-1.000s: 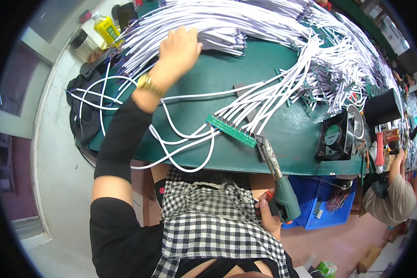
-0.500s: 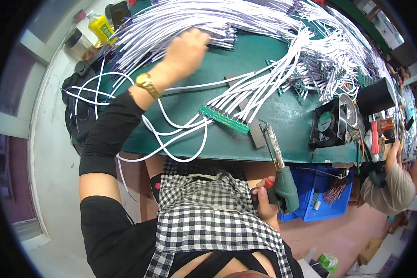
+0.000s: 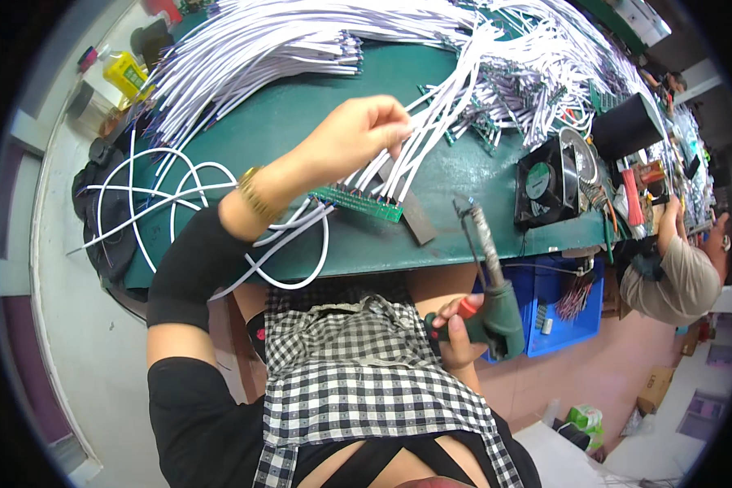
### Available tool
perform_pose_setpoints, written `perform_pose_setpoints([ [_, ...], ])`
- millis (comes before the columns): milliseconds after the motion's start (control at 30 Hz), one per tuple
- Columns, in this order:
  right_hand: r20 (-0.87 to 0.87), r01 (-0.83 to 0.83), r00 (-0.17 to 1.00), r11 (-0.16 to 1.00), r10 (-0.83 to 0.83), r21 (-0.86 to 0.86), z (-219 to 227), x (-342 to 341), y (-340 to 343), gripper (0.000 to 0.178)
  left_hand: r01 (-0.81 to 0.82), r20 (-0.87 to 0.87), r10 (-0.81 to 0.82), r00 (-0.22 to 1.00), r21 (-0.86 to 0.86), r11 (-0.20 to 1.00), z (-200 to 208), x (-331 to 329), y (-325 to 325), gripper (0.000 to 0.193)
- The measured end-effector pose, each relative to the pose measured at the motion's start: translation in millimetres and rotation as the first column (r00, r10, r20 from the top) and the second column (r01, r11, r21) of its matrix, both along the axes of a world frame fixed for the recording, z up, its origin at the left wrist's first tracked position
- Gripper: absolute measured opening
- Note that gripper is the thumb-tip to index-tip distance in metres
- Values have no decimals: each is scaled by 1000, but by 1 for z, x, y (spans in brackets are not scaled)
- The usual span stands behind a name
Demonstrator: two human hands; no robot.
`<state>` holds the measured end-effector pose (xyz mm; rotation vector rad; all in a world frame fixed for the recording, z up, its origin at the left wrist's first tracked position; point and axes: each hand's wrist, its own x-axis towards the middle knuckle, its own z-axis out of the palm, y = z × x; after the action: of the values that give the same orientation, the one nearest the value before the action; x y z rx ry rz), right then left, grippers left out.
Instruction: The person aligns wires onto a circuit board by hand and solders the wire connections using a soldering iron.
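My right hand [image 3: 461,336] grips the green handle of a soldering gun [image 3: 506,321], thumb by its red trigger, the metal tip pointing up over the table edge. My left hand [image 3: 362,134], with a gold watch at the wrist, is raised over white cables [image 3: 441,122] fanning from a green circuit board strip [image 3: 358,203]. Its fingers are curled in with the thumb close; whether anything is between them is hidden. The strip lies across a dark flat bar [image 3: 417,224]. Several loose white cables [image 3: 321,256] run from its left end and loop leftward.
A big pile of white cables [image 3: 252,57] covers the table's far side, with finished-looking board bundles [image 3: 512,89] at right. A black fan [image 3: 541,183] stands right of the gun. Blue crates [image 3: 565,317] sit below. A person [image 3: 671,268] works at far right.
My left hand has moved from the cable pile toward me and right, to the cables above the board. The soldering gun stays in my right hand. The whole view has shifted slightly.
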<state>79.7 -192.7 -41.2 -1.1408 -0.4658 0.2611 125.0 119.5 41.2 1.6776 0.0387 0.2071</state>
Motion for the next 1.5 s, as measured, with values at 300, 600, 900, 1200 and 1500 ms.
perform_pose_setpoints([
  [300, -296, -116, 939, 969, 178, 217, 47, 15, 70, 45, -12, -149, -2, 989, -90, 996, 7, -116, -91, 10],
  [600, -275, -194, 921, 937, 276, 290, 41, 2, 66, 46, -88, 81, 80, 993, 106, 990, -16, -120, -104, 11],
  [900, -309, -236, 878, 893, 365, 384, 32, 6, 67, 40, -116, 250, 93, 964, 77, 990, -37, -122, -111, 10],
  [1200, -300, -228, 910, 949, 288, 219, 36, -1, 72, 37, -253, 452, 218, 865, 18, 967, -48, -121, -106, 11],
  [1500, 6, -168, 985, 971, 172, -171, 17, 9, 39, 41, -613, 255, 622, 740, 636, 469, -56, -101, -67, 17],
])
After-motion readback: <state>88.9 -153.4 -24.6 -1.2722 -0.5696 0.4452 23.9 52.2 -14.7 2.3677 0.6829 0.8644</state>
